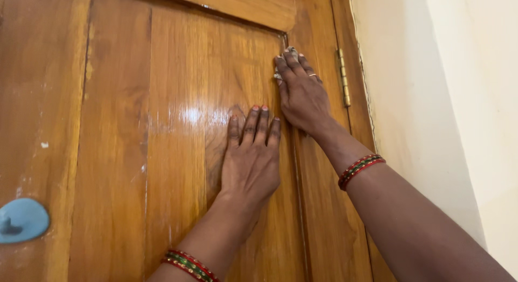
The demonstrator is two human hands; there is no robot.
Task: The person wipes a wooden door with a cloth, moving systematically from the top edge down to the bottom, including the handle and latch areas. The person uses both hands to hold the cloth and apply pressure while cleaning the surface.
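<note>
Wooden door (178, 152) fills frame; brass hinge (343, 77) upper right beside cream wall (442, 98), blue hook (21, 221) cut off lower left. Right hand (302, 93) presses a whitish cloth (278, 74), mostly hidden under its closed-together fingers, against the panel edge at upper centre. Left hand (251, 158) lies flat on the panel at centre, fingers together, holding nothing.

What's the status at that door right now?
Left hand flat on wooden door. Right hand pressing pale cloth near brass hinge. Nothing blocking.
</note>
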